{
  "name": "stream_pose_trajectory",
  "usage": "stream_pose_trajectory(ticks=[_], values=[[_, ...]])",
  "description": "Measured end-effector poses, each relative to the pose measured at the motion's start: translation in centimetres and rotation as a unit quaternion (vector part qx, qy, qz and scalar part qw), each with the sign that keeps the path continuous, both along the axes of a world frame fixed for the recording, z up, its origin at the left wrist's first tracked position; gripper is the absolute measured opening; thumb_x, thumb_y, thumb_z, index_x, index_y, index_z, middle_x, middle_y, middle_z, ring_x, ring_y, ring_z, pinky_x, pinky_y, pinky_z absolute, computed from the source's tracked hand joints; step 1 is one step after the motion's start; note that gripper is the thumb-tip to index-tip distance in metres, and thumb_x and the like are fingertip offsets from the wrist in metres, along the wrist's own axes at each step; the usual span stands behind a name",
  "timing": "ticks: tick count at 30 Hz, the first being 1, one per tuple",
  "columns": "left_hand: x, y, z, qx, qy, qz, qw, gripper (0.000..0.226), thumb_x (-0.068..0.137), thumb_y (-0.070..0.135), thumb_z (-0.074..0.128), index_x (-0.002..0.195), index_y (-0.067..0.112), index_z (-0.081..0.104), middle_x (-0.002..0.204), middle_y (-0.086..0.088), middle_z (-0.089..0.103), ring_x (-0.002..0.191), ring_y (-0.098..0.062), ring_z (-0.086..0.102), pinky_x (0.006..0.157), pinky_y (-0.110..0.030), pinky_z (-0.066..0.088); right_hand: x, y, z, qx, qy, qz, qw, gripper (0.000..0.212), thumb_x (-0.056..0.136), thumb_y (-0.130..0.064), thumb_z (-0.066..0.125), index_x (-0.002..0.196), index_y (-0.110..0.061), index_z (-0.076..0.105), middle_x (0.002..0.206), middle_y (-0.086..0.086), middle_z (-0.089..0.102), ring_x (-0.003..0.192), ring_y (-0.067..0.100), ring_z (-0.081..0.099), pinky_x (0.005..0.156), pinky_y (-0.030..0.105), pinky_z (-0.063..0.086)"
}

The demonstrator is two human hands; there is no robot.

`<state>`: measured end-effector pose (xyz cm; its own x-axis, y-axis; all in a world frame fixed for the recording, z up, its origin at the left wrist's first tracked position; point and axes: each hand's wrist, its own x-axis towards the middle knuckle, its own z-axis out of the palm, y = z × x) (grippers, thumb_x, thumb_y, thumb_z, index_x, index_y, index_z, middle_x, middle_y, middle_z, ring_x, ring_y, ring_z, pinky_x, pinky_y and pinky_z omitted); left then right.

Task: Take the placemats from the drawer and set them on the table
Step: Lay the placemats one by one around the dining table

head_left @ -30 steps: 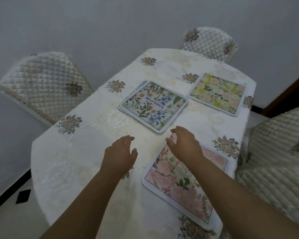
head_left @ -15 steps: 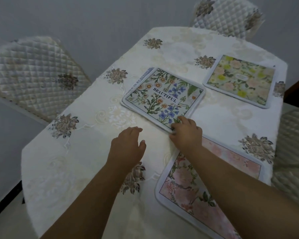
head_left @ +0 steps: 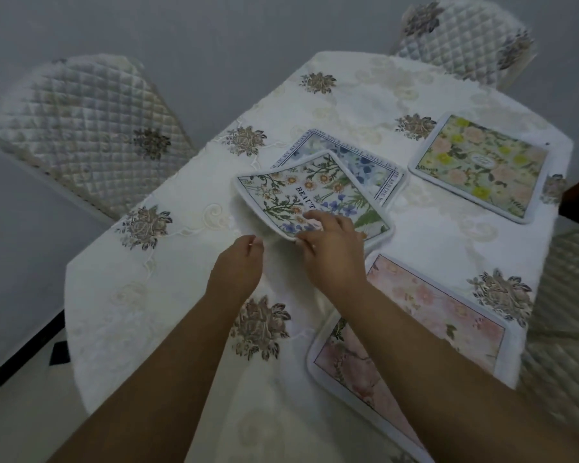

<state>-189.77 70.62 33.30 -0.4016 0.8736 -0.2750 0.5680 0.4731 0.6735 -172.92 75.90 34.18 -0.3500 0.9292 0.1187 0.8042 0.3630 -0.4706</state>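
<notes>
A white placemat with wildflowers and the word BEAUTIFUL is lifted at its near edge and turned, with my right hand gripping that edge. Under it lies a blue-flowered placemat with a lettered border, flat on the table. My left hand hovers just left of the lifted mat, fingers loosely curled, holding nothing. A pink floral placemat lies near the table's right front, partly under my right forearm. A yellow and peach floral placemat lies at the far right.
The table carries a cream embroidered cloth with brown flower motifs. Quilted chairs stand at the left, at the far end and at the right. A grey wall runs behind.
My right hand has taken hold of the BEAUTIFUL placemat's near edge, lifted it and swung it leftward, uncovering the blue placemat beneath. The camera has moved closer.
</notes>
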Motion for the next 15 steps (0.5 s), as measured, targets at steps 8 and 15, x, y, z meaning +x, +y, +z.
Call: stream_pose_trajectory(ticks=[8,15], values=[[-5.0,-2.9,-1.2,-0.050,-0.071,0.124,0.988,0.035,0.090,0.032,0.060,0.118,0.010,0.060,0.109,-0.010,0.066,0.086,-0.024,0.059,0.071,-0.032,0.045,-3.1,-9.4,-3.2,-0.035,0.041,0.093,0.994,0.018,0.087,-0.035,0.063,0.100,-0.034,0.076,0.131,-0.015,0.058,0.115,0.024,0.045,0.087,0.042,0.043],[-7.3,-12.2,-4.1,-0.103,-0.030,0.130,0.986,0.036,0.093,0.031,0.060,0.118,0.008,0.048,0.121,-0.017,0.061,0.108,-0.035,0.059,0.082,-0.037,0.048,-4.1,-15.0,-5.6,-0.072,-0.005,0.131,0.989,0.026,0.086,-0.044,0.056,0.101,-0.036,0.075,0.119,-0.013,0.063,0.105,0.025,0.052,0.080,0.038,0.047]])
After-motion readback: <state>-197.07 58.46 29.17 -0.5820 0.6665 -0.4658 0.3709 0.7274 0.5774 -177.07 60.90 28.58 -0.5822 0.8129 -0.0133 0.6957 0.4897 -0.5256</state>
